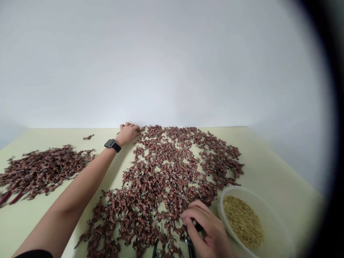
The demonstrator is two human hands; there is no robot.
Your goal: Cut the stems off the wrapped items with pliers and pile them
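A pale green tabletop [279, 179] is covered by small twisted copper-brown pieces [163, 172], spread thinly, apparently for easy access. The relaxed left hand [128, 134] is rested on their far edge; the right hand [206, 229] is clenched around a dark tool [191, 247], its type unclear, with a plastic tub [274, 229] of grain [243, 222] placed alongside, seemingly for reach.

This is looking like a plain workroom. A pale bench [282, 179] is running along a white wall [161, 61] at twelve o'clock, holding a plastic tub [276, 229] at four.
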